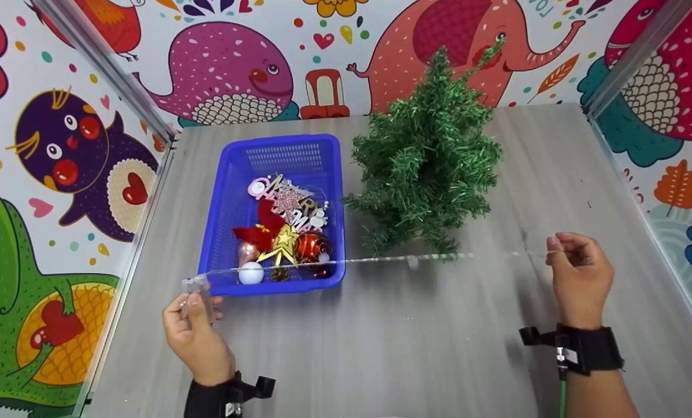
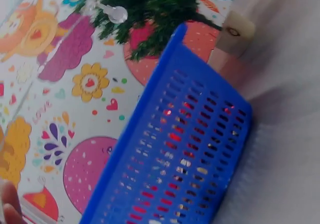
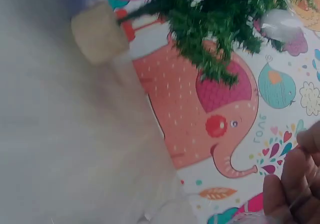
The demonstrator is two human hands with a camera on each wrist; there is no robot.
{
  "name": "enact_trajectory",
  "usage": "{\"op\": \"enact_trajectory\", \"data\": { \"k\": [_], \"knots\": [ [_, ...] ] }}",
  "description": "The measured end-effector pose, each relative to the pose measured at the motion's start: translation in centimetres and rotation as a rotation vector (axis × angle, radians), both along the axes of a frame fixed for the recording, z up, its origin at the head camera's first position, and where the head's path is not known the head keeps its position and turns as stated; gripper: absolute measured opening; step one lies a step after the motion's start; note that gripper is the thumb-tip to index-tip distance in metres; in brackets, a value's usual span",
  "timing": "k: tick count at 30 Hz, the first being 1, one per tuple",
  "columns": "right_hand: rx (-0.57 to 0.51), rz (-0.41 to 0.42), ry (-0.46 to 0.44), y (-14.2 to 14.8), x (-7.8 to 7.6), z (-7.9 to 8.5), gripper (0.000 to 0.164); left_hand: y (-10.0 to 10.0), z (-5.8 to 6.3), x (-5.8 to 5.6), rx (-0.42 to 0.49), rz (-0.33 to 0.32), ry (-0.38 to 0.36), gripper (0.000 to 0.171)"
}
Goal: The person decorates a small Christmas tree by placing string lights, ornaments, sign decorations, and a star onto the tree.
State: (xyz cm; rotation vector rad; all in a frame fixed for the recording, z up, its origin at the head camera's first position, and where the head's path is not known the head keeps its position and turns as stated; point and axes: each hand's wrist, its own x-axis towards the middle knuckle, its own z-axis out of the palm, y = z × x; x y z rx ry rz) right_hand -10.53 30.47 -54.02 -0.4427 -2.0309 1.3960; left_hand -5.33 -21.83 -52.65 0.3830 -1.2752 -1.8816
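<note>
Stretched nearly level in the head view is a thin, clear string of lights, crossing over the front of a blue basket and in front of a small green tinsel tree. My left hand grips a small see-through plastic case at the string's left end. At the far right, my right hand pinches the other end between thumb and fingers, and a loose length of wire trails below it. Both wrist views catch a clear bulb on the string near the tree.
Inside the basket lie a gold star, a red bow, a red striped ball, a white ball and a glittery lettered ornament. The tree stands on a pale wooden base. Cartoon-printed walls enclose the grey table.
</note>
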Motion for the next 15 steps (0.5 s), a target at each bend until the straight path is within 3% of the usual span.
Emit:
{"op": "enact_trajectory", "data": {
  "k": [5,9,12,15],
  "knots": [
    [0.452,0.038,0.0,1.8,0.3,-1.0,0.009,-1.4,0.2,-0.2,0.069,0.083,0.008,0.012],
    [0.762,0.117,0.088,3.3,0.5,-1.9,0.008,-2.3,0.7,-0.2,0.067,0.144,-0.005,0.013],
    [0.888,0.168,0.149,4.2,0.5,-2.3,0.01,-2.7,0.9,-0.2,0.082,0.181,-0.01,0.015],
    [0.926,0.199,0.159,4.9,0.5,-2.5,0.014,-3.1,0.8,-0.3,0.098,0.204,-0.032,0.016]
  ]
}}
